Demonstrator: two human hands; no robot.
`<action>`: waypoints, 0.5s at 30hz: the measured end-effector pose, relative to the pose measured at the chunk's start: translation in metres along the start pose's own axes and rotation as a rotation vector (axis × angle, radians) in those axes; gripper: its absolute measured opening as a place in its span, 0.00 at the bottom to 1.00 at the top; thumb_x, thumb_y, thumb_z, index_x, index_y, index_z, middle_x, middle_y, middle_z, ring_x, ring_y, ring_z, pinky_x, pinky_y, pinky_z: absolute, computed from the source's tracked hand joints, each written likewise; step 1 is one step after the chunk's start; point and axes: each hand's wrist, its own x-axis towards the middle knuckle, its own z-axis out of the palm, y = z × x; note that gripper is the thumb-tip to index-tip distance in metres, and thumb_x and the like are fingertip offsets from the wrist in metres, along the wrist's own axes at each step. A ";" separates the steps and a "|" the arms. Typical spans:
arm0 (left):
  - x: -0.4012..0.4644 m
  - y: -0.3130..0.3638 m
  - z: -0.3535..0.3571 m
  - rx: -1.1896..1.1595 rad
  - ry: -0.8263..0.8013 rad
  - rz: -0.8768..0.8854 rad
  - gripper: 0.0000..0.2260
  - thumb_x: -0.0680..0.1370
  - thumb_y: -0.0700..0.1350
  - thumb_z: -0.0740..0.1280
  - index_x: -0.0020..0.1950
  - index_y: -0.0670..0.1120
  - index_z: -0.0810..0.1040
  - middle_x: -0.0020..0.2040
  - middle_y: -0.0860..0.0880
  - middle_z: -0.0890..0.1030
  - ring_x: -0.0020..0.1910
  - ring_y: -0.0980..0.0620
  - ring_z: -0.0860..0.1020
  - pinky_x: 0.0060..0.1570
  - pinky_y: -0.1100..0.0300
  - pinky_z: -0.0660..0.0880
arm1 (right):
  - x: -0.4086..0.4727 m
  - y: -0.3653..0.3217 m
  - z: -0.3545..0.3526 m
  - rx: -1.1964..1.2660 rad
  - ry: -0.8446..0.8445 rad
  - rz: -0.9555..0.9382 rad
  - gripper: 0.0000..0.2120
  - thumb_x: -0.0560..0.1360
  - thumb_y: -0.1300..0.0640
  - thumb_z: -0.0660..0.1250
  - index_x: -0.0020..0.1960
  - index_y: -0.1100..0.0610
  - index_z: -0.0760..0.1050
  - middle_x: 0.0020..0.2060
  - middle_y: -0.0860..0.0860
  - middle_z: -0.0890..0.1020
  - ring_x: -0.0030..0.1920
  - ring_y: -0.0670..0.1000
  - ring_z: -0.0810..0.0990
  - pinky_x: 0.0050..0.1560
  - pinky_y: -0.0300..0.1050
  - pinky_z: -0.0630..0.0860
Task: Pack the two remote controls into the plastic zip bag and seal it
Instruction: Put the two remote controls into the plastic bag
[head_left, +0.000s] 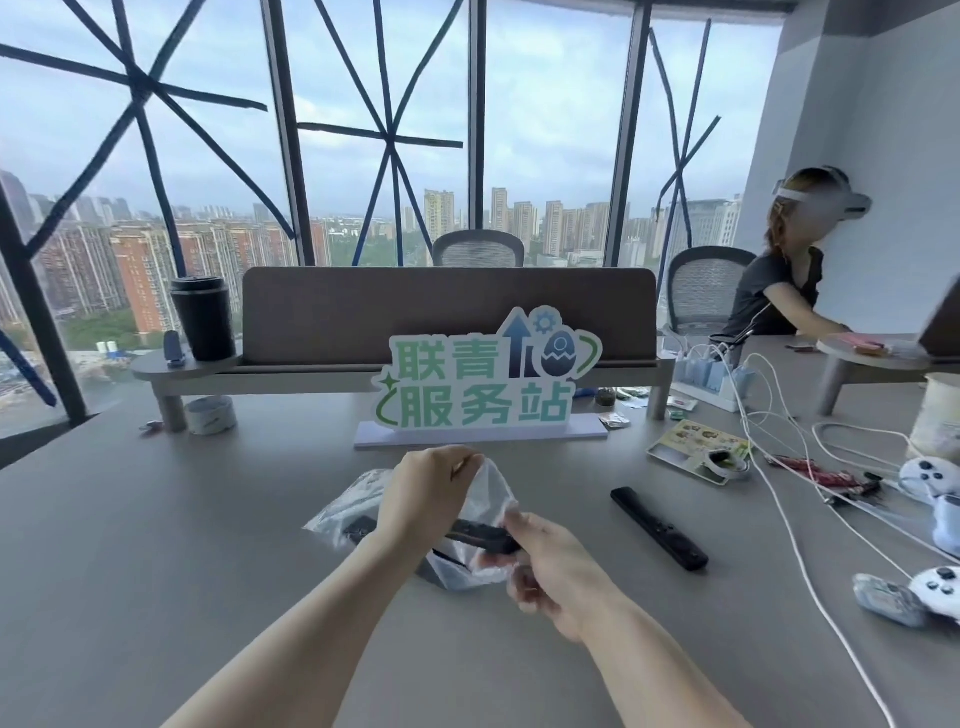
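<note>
Above the grey surface (156, 519), the left hand (423, 493) is pinching the clear zip bag (488, 519) open, while the right hand (545, 566) is gripping a black remote (480, 535) at its mouth; another remote (658, 527) is lying nearby.

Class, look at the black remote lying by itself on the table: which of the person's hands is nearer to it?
Right. The right hand is just left of the remote on the table, pushing another remote into the bag. The left hand is farther left, holding the bag open.
</note>
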 end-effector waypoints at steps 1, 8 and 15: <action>-0.003 -0.002 -0.001 0.003 -0.008 -0.010 0.11 0.77 0.52 0.62 0.50 0.52 0.83 0.43 0.52 0.86 0.41 0.50 0.82 0.42 0.54 0.79 | 0.003 0.004 -0.002 -0.039 0.034 -0.021 0.15 0.82 0.47 0.59 0.52 0.58 0.76 0.39 0.57 0.87 0.21 0.51 0.68 0.21 0.38 0.59; -0.017 -0.014 0.016 0.068 -0.131 -0.083 0.11 0.76 0.52 0.61 0.45 0.54 0.83 0.38 0.53 0.84 0.39 0.48 0.79 0.41 0.54 0.78 | 0.025 0.037 -0.108 -0.602 0.713 -0.046 0.09 0.77 0.54 0.61 0.54 0.54 0.78 0.53 0.55 0.82 0.44 0.57 0.81 0.46 0.49 0.77; -0.026 -0.024 0.019 0.102 -0.105 -0.115 0.14 0.75 0.56 0.59 0.45 0.51 0.82 0.36 0.50 0.84 0.38 0.47 0.80 0.40 0.55 0.78 | 0.046 0.048 -0.160 -1.003 0.782 0.191 0.20 0.80 0.44 0.57 0.57 0.59 0.75 0.57 0.58 0.76 0.53 0.62 0.80 0.50 0.52 0.73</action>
